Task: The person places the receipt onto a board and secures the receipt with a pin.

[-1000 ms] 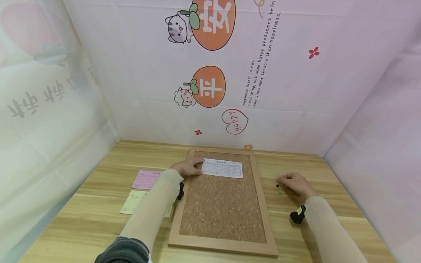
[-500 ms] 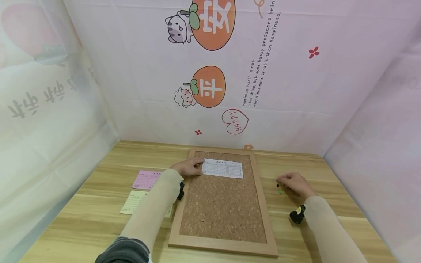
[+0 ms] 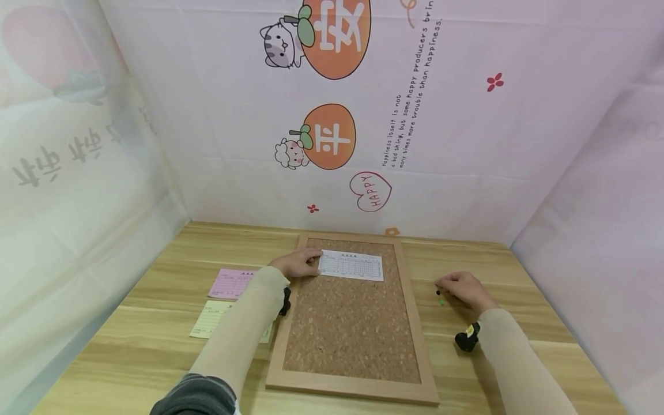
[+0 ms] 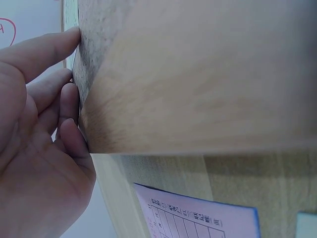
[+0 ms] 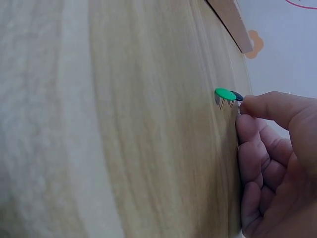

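Observation:
My left hand (image 3: pixel 297 263) rests on the left end of a white printed form (image 3: pixel 351 266), its thumb and finger spread over the edge. The form lies across the upper part of a framed corkboard (image 3: pixel 353 323). In the left wrist view, the left fingers (image 4: pixel 57 44) reach to the board's surface. On the tabletop right of the board, my right hand (image 3: pixel 467 288) has thumb and forefinger together and the other fingers curled. Beside its fingertips are a green thumbtack (image 5: pixel 225 94) and a black thumbtack (image 5: pixel 237 96). Whether anything is between those fingertips is hidden.
Left of the board, a pink form (image 3: pixel 228 283) and a pale yellow form (image 3: pixel 208 319) lie on the wooden table (image 3: pixel 129 328), partly covered by my left arm. A printed cloth (image 3: pixel 446 207) hangs behind the table.
My right wrist has shifted very slightly while its fingertips stay beside the thumbtacks. The left hand, the white form and the board hold their places.

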A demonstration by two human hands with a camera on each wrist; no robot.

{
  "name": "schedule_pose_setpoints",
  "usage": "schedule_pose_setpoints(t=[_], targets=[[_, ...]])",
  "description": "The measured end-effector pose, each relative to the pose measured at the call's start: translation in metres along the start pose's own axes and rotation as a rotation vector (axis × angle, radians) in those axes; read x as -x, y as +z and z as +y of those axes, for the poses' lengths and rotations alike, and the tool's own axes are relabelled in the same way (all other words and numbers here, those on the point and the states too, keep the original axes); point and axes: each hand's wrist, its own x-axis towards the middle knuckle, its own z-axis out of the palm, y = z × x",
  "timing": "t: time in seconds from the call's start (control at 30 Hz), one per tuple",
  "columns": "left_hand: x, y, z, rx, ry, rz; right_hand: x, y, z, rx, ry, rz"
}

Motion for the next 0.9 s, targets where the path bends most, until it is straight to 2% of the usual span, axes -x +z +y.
schedule_pose_setpoints(t=[0.13,0.37,0.6,0.7,0.9], targets=[[-0.004,0.001,-0.005,-0.004,0.016,0.001,0.0,0.0,-0.002,0.011,-0.007,-0.001],[0.001,-0.001,0.0,-0.005,-0.064,-0.005,0.003,-0.004,-0.006,-0.011,-0.028,-0.008],[0.001,0.0,0.0,0.01,-0.079,-0.003,0.005,-0.008,-0.009,-0.036,-0.038,0.008],[0.002,0.001,0.0,0.013,-0.087,-0.007,0.004,-0.01,-0.012,0.014,-0.054,0.021],[0.002,0.0,0.0,0.007,-0.085,0.001,0.002,-0.008,-0.027,0.068,-0.074,-0.003]])
